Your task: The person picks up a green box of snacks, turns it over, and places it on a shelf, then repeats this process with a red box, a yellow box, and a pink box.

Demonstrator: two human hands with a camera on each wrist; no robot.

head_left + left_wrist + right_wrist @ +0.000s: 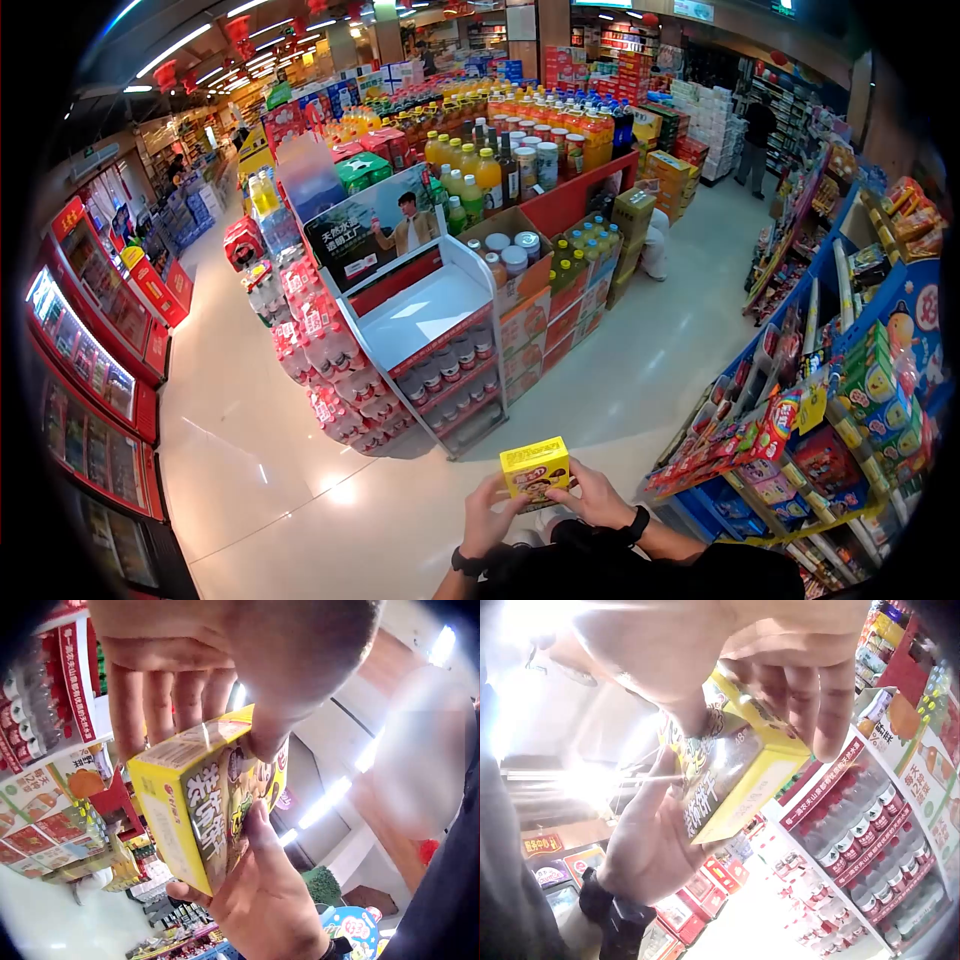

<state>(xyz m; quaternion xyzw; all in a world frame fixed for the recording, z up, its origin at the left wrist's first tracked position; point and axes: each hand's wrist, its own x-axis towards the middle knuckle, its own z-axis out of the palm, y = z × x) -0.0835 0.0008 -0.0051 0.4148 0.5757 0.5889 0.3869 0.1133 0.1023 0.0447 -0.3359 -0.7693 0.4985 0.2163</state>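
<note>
In the head view a small yellow biscuit box is held up in front of the body, low in the picture. My left hand grips its left side and my right hand its right side, both thumbs on the printed front. The left wrist view has the left hand on the box, fingers behind it, with the right hand at the opposite side. From the right wrist, brown and yellow panels with white lettering show on the box. Dark bands circle both wrists.
Ahead stands a white display rack with bottled drinks on its lower shelves. Pink shrink-wrapped bottle packs are stacked left of it. A snack shelf rises close on the right. Red glass-door coolers line the left. A person stands far back.
</note>
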